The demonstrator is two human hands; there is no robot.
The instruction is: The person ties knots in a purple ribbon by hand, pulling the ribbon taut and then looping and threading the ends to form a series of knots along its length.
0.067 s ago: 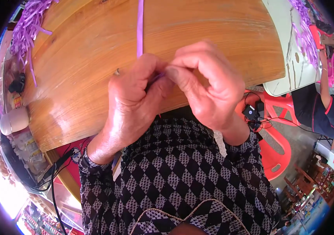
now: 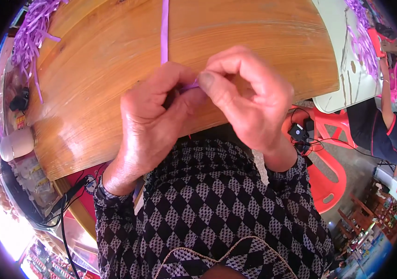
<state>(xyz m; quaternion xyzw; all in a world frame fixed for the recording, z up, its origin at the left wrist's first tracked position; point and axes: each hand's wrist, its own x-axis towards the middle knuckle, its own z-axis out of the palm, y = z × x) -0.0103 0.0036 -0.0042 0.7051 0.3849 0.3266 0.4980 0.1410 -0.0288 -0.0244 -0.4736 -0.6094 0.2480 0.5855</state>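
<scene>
A narrow purple ribbon (image 2: 164, 35) runs from the far edge of the view across the wooden table (image 2: 254, 28) to my hands. My left hand (image 2: 154, 100) is closed on it, and the ribbon passes between thumb and curled fingers. Facing it, my right hand (image 2: 252, 95) pinches the ribbon's end with thumb and forefinger. A short purple stretch shows between the two hands. The fingers hide the rest of it, so I cannot tell whether it is folded or looped. Both hands are just above the table's near edge.
Purple ribbon strips (image 2: 31, 37) hang in a bunch at the far left, another bunch (image 2: 363, 42) at the far right over a white tabletop (image 2: 347, 93). A red plastic stool (image 2: 331, 179) holds a black device with cables (image 2: 297, 132). A person in dark clothes (image 2: 377, 132) is at the right.
My hands have drawn slightly apart, the left hand shifting left. More of the purple ribbon now shows between them.
</scene>
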